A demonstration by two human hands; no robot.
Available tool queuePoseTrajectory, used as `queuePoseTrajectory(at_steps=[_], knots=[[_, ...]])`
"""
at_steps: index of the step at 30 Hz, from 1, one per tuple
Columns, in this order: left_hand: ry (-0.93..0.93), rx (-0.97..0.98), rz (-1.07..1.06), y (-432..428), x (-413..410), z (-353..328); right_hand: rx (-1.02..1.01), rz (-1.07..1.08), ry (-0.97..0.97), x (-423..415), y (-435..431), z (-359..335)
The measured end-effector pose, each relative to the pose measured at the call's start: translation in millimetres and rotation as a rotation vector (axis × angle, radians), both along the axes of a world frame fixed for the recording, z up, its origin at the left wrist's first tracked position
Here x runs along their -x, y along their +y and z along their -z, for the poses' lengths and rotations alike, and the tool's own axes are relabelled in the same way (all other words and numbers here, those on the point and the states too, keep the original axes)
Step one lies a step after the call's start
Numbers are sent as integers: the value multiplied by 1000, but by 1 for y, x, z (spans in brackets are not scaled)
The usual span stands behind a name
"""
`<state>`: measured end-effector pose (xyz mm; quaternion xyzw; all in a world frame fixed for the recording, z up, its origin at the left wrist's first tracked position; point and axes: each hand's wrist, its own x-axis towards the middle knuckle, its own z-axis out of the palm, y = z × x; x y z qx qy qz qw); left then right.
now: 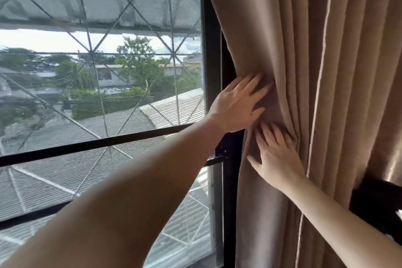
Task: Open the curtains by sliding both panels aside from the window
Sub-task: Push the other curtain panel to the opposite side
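Right-side curtain panel [304, 72] is bunched past the window frame [214, 72]. Both hands, left hand [236, 104] and right hand [276, 156], press flat on it, fingers spread, gripping nothing. Next I'd guess one more shove right; can't see the other panel.

1. The curtain [326, 72] is plain beige-tan, with pale lines running down its fold edges.
2. Left of the curtain, the window frame [212, 61] is black.
3. Further left of the curtain, the screen [97, 6] shows grey mesh crossed by thin grey diagonal lines.
4. Beyond it, left of the curtain, trees [134, 65] are green and roofs [174, 106] grey, ribbed.
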<state>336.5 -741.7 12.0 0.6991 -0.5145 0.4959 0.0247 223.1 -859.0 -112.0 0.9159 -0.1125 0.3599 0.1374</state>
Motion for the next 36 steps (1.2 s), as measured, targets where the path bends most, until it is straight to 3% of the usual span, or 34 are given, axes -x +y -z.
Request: queuePoseTrajectory(at_steps=[19, 36], knots=[[119, -47, -54, -45, 14, -6, 2, 27, 39, 9, -49, -2], [128, -3, -88, 35, 35, 15, -79, -137, 48, 22, 8, 19]])
